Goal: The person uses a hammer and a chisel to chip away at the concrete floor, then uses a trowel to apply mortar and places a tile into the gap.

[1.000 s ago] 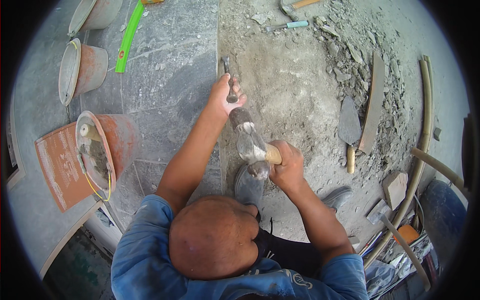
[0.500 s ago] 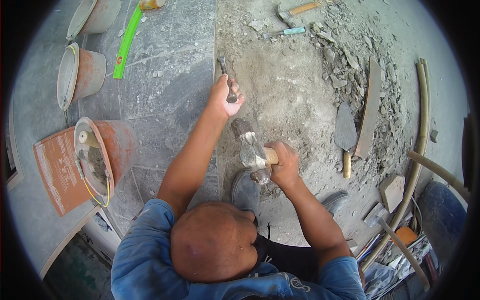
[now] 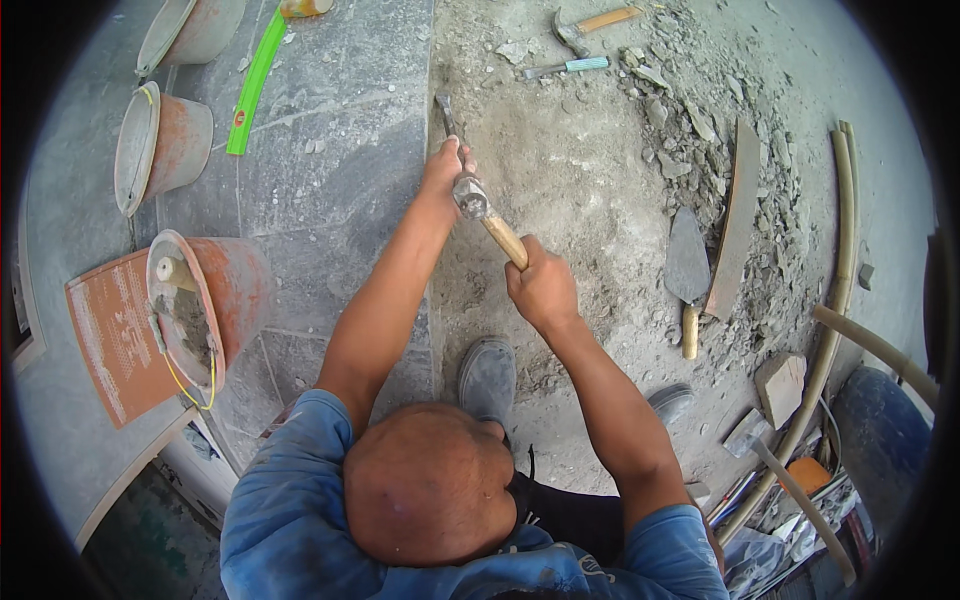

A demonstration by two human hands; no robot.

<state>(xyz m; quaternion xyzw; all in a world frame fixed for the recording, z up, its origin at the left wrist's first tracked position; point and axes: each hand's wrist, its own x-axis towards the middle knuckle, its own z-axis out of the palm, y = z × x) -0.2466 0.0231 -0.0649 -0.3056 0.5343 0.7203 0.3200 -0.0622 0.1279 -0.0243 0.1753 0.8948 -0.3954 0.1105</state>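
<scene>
A dark metal chisel (image 3: 446, 112) is gripped in my left hand (image 3: 443, 172), its blade pointing away from me along the edge of the grey paving. My right hand (image 3: 545, 287) is closed round the wooden handle of a hammer (image 3: 505, 239). The hammer head covers the near end of the chisel, just by the left hand; whether the two touch I cannot tell. Beneath the chisel runs the border between grey floor tiles (image 3: 340, 170) and rough, dusty ground (image 3: 570, 190).
Several dirty buckets (image 3: 228, 300) and a green spirit level (image 3: 257, 85) stand or lie on the left. A claw hammer (image 3: 600, 20) and blue-handled chisel (image 3: 567, 67) lie far ahead. On the right are rubble (image 3: 690, 125), a trowel (image 3: 687, 255), a plank (image 3: 738, 220) and bamboo poles (image 3: 843, 200).
The hammer has swung forward and left from beside my foot onto the near end of the chisel. My left hand and the chisel have shifted slightly away from me.
</scene>
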